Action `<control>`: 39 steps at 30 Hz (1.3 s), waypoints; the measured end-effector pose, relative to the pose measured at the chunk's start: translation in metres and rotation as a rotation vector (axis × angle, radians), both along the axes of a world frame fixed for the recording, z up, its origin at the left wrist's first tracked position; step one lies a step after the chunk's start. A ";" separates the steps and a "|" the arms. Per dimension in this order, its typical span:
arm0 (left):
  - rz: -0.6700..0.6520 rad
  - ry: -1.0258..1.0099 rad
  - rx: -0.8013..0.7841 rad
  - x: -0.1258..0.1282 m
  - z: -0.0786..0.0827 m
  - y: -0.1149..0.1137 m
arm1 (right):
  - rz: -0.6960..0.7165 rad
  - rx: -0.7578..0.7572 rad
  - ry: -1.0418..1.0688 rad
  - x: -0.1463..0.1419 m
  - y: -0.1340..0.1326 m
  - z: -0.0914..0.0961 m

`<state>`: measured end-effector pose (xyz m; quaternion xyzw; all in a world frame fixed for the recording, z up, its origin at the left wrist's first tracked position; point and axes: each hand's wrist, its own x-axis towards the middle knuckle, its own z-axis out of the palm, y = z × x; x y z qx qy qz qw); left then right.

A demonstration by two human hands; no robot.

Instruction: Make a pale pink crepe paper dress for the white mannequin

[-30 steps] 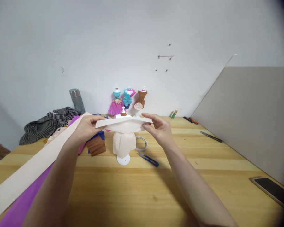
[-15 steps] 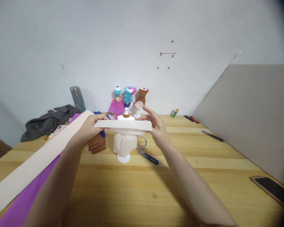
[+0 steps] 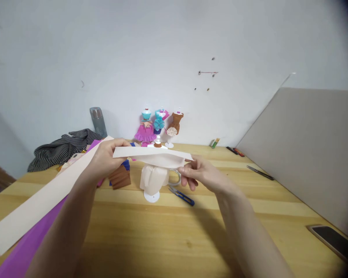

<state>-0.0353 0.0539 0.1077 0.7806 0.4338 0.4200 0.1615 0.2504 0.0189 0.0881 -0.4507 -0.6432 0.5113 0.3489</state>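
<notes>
A long cream paper strip (image 3: 150,155) stretches across the middle of the view, its tail running down to the lower left (image 3: 31,210). My left hand (image 3: 104,160) is closed on the strip near its fold. My right hand (image 3: 201,175) pinches the strip's right end from below. Just behind and under the strip stands a small white mannequin stand wrapped in cream paper (image 3: 153,180), with a brown top peeking above the strip.
Small blue snips (image 3: 182,195) and a tape roll (image 3: 176,177) lie by the stand. Three dressed mini mannequins (image 3: 159,125), a grey flask (image 3: 98,121) and striped cloth (image 3: 62,146) sit at the back. Purple paper (image 3: 23,251) lies left, a phone (image 3: 332,241) right, a grey board (image 3: 313,146) beyond.
My right hand has dropped from the strip's upper edge to below its right end, and the strip has tilted slightly. The view has shifted a little.
</notes>
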 end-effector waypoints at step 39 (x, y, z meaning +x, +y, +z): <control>-0.004 0.196 0.367 -0.009 0.007 -0.024 | 0.003 -0.103 0.170 0.003 0.009 -0.008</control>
